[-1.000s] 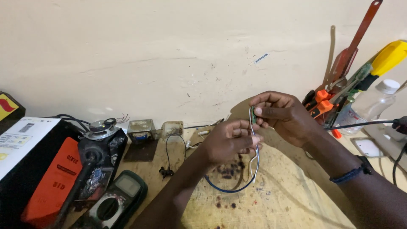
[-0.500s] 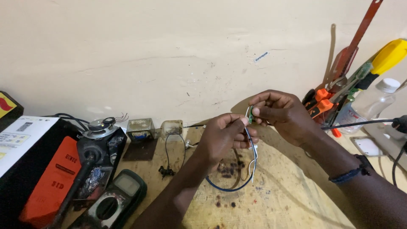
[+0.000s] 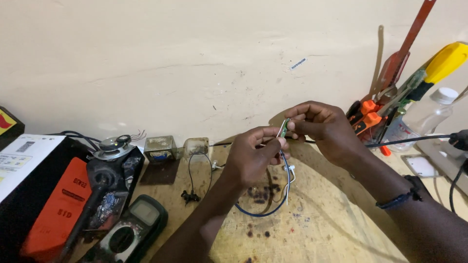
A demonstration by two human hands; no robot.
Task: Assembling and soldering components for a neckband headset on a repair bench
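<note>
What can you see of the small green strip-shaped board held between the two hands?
The small green strip-shaped board is narrow and thin, like a sliver of circuit board, and stands nearly upright, tilted slightly right at the top. The right hand pinches its upper end; the left hand grips its lower end. A thin blue wire and a white wire hang from below it, the blue one looping down over the worn wooden bench. It is held in the air above the bench. Its surface detail is too small to make out.

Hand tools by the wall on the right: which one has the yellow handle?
The uppermost tool, leaning at the far right edge. Its handle is bright yellow; the pliers below it have orange grips, and the saw beside it is red-brown.
</note>
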